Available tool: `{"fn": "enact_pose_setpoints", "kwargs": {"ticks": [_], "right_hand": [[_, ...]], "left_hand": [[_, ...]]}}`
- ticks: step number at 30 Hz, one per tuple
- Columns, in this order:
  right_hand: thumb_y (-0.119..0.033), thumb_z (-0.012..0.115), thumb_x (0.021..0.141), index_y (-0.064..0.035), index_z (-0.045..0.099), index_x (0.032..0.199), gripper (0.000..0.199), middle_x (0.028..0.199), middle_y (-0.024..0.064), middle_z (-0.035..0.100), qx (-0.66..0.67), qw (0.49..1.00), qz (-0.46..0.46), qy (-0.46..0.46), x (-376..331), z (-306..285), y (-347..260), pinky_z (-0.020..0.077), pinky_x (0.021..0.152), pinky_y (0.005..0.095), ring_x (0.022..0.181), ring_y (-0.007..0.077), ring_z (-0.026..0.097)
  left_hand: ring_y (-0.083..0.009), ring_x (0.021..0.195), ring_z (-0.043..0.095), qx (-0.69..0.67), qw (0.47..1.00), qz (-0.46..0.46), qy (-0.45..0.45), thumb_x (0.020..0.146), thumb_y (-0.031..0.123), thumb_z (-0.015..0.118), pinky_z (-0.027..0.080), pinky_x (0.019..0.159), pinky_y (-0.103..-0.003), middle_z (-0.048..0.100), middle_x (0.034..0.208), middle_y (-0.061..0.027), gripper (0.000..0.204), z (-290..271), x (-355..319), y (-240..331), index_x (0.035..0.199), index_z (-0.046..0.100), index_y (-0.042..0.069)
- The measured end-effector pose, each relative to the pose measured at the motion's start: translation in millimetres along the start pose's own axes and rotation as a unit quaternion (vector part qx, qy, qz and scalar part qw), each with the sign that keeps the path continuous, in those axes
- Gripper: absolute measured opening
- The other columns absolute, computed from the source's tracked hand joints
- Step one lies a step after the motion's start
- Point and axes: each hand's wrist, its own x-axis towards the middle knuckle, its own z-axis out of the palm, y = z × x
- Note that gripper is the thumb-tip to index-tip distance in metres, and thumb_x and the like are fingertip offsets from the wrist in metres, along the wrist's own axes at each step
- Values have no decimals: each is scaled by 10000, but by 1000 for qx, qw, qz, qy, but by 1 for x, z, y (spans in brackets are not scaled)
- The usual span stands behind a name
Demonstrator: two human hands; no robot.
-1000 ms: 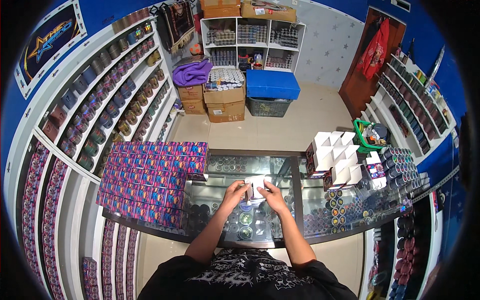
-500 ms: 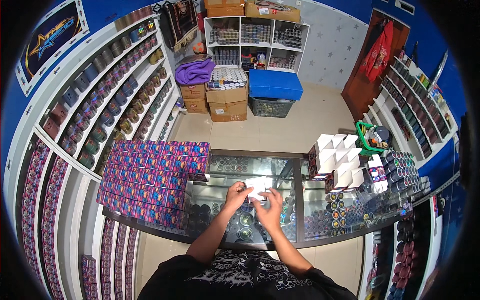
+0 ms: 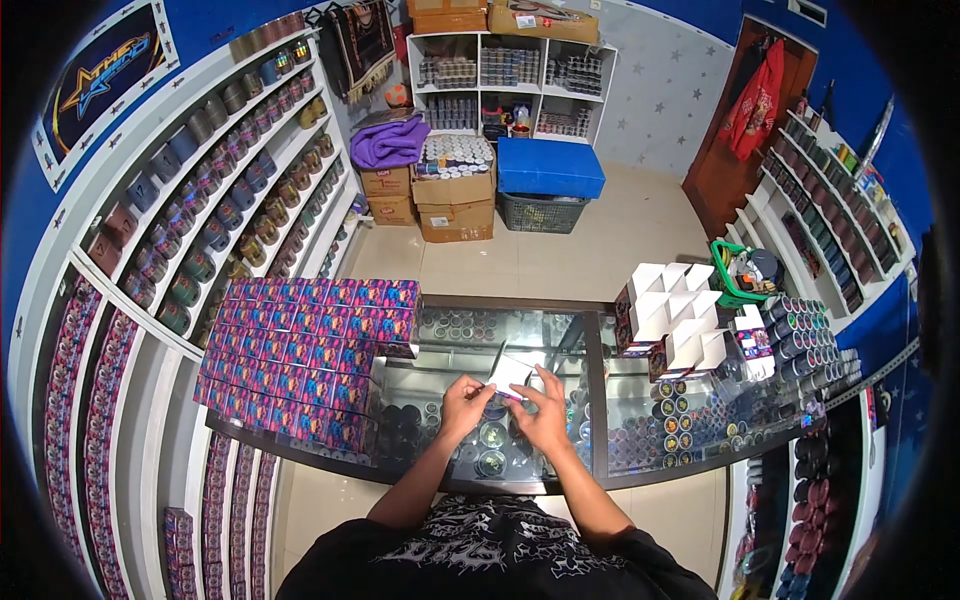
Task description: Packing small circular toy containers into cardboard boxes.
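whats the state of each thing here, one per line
left hand: gripping the small white box
right hand: gripping the same box
small white box: held above the glass counter, flaps not closed
white boxes: open, upright, grouped on the counter's right
purple boxes: closed, stacked in rows on the left
glass counter: round tins visible beneath
blue bin: lid on
brown door: shut
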Motion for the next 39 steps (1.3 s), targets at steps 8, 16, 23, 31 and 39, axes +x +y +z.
{"fn": "enact_pose_setpoints", "kwargs": {"ticks": [8, 16, 23, 31, 39], "right_hand": [[-169, 792, 705, -131, 744, 1000, 301, 1384, 203, 482, 76, 996, 35, -24, 1, 1, 13, 412, 1022, 416, 1244, 375, 488], [-203, 804, 714, -102, 744, 962, 274, 1372, 188, 492, 56, 998, 19, -23, 7, 1, 9, 440, 993, 406, 1194, 373, 532], [-192, 796, 728, -108, 749, 941, 234, 1361, 179, 503, 69, 997, 33, -20, 6, 4, 11, 476, 937, 396, 1122, 347, 576], [-159, 796, 722, -110, 753, 930, 218, 1298, 176, 568, 92, 995, 38, 6, 0, 6, 15, 503, 885, 381, 1028, 316, 624], [-151, 771, 752, -95, 751, 880, 141, 1254, 136, 601, 27, 999, -16, 21, 0, -2, 7, 428, 961, 397, 1091, 340, 553]], "left_hand": [[-289, 647, 593, 345, 880, 319, -63, 824, 146, 688, 475, 636, -405, 577, 699, -82, 241, -6, -26, 46, 1064, 703, 137], [-277, 624, 617, 397, 854, 332, -52, 843, 207, 676, 483, 614, -394, 629, 670, -86, 248, -7, -12, 35, 1083, 706, 148], [-270, 601, 621, 369, 859, 353, -41, 834, 194, 690, 486, 581, -377, 631, 644, -90, 186, -6, -9, 30, 1006, 727, 135], [-273, 628, 620, 314, 899, 302, -57, 822, 129, 683, 495, 586, -384, 625, 660, -95, 149, -5, -14, 43, 960, 738, 115], [-269, 631, 616, 332, 878, 340, -61, 813, 122, 672, 501, 601, -394, 616, 663, -82, 135, -3, -14, 39, 934, 731, 122]]}}
